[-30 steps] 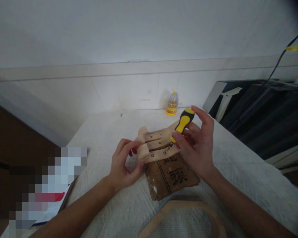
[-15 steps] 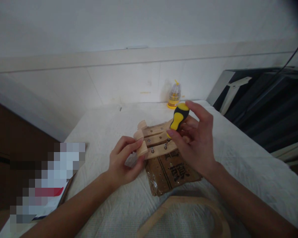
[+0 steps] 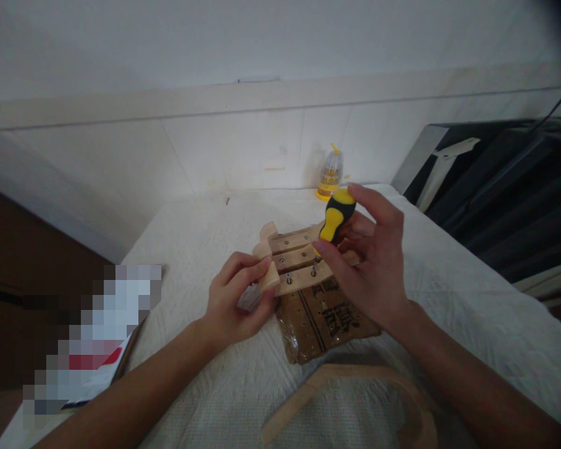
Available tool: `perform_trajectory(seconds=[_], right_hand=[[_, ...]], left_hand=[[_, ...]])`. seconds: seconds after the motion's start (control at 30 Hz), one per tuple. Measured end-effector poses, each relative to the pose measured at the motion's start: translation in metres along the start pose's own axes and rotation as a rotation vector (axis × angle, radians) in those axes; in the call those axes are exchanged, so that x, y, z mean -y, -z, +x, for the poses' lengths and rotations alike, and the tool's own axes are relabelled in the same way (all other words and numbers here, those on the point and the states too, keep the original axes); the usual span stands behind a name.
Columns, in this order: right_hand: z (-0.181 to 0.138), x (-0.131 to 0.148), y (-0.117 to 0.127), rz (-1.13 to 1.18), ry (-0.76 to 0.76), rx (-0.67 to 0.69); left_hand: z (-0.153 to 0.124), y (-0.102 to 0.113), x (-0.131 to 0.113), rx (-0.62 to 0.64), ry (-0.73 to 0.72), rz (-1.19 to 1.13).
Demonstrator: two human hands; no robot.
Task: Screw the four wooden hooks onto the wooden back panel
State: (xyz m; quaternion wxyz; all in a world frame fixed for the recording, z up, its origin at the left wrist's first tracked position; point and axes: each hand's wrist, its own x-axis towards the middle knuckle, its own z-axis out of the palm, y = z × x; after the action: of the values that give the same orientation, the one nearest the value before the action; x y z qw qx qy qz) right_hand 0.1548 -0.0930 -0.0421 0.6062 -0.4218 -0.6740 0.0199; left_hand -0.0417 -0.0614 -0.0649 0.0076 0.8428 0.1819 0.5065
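Note:
My right hand [image 3: 371, 255] is closed around a stubby yellow-and-black screwdriver [image 3: 337, 214], which tilts with its tip down at a screw [image 3: 313, 271] in the nearest wooden slat. A second screw [image 3: 288, 278] stands up out of the same slat, further left. My left hand [image 3: 240, 293] pinches the left end of the slatted wooden piece [image 3: 294, 257], where rounded blocks stick out. The slats lie side by side, with screw holes along them. Beneath them is a flat brown cardboard pack [image 3: 315, 330] wrapped in clear plastic, with dark printed characters. My right hand hides the slats' right ends.
Nearest to me lies a curved wooden piece [image 3: 350, 372] on the white cloth [image 3: 191, 237]. A clear bottle with yellow base [image 3: 331, 178] stands by the wall, and a small screw [image 3: 227, 201] lies at the back left. Dark panels [image 3: 505, 168] lean at right.
The view has shifted slightly. Both hands keep their places on the wooden piece and the screwdriver, whose tip stays at the same screw; the handle looks slightly turned.

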Motion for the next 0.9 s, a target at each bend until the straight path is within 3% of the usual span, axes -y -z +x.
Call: perform_trajectory(seconds=[0.17,0.37,0.6,0.8,0.9], right_hand=[[0.004,0.001,0.003,0.034,-0.003,0.027],[0.013,0.013,0.005,0.252,-0.005,-0.063],[0.02,0.011,0.003,0.073,0.058,-0.158],[0.027,0.012,0.007,0.183,-0.017,-0.079],[0.03,0.011,0.006,0.289,-0.017,-0.117]], left_hand=[[0.0,-0.001,0.0,-0.007,0.004,-0.014],[0.0,0.0,0.0,0.003,0.005,-0.006],[0.001,0.0,-0.001,0.001,0.004,0.018],[0.001,0.0,-0.001,0.011,0.001,0.018],[0.001,-0.001,0.0,-0.001,0.003,0.009]])
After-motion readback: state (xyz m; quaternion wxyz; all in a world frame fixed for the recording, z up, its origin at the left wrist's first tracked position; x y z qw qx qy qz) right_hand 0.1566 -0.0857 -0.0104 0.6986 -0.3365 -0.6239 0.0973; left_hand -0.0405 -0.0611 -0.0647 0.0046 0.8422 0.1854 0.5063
